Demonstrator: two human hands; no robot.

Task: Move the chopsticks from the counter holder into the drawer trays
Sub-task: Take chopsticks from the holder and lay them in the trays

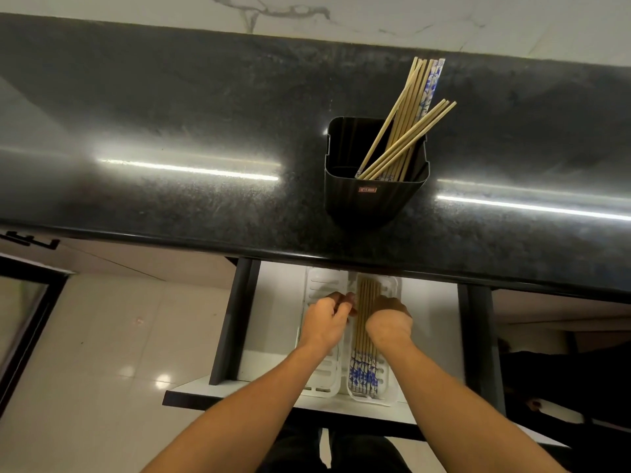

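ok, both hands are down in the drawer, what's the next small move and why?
Probably lift the right hand off the row of chopsticks lying in the right tray and reach up to the black holder on the counter. A bunch still stands in the holder, and the left tray under the left hand looks empty.

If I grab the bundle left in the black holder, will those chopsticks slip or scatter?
Likely stiff and light: the chopsticks are thin straight sticks. They lean fanned in the holder, so a loose grip may scatter them. The holder looks tall; pulling sideways might tip it.
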